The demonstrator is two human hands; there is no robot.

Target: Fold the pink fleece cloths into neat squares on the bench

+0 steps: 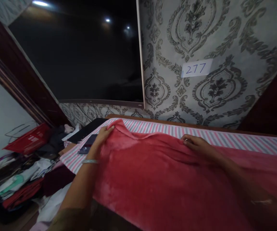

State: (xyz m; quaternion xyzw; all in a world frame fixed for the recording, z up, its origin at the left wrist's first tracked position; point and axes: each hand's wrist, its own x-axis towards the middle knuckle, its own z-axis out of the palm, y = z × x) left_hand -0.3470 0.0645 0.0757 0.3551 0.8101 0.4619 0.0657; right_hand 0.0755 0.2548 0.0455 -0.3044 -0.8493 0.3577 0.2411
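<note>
Your left hand (104,134) pinched the far left corner of the red cloth (153,183) between thumb and fingers; your right hand (196,142) had a bunched bit of its far edge, the fingers drawn closely together. Between your hands that edge dipped in soft folds. The red cloth stretched toward you over a striped cloth (215,136), which showed along the far side. Left of you lay heaped clothes (20,184); ahead were a dark screen (88,54) and a paper (197,68) marked 277 on patterned wallpaper (157,89).
</note>
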